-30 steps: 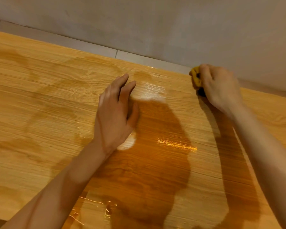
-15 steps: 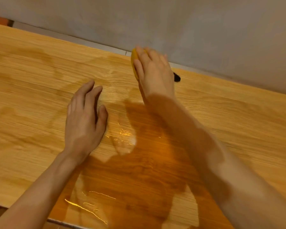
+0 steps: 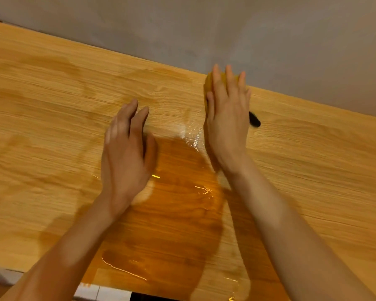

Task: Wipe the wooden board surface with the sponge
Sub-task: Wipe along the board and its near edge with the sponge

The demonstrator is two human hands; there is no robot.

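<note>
Head view: looking down at one wooden board [image 3: 313, 170], two bare hands over it, some motion blur.
Hands count: 2, both palm down.
Left hand [image 3: 126, 157]: fingers straight and together, flat on the board near its middle, holding nothing.
Right hand [image 3: 227, 118]: fingers extended and slightly spread, pressing flat on top of the sponge, not curled round it.
Sponge count: 1.
Sponge [image 3: 208, 83]: yellow, mostly hidden under the right hand; yellow shows past the fingertips and along the thumb side; sits at the board's far edge.
Dark bit [image 3: 254, 121]: small black shape poking out just beside the right hand's little-finger side; cannot tell whether it belongs to the sponge.
Board surface: light wood grain; one large dark glossy area between and below the two hands, partly wet and partly shadow; fainter damp arcs on the left half.
Wet highlights: thin bright streaks near the bottom edge and beside the right wrist.
Wall [image 3: 269, 40]: grey, runs behind the board's far edge.
Tiles [image 3: 100, 293]: white, visible under the board's near edge, bottom left.
</note>
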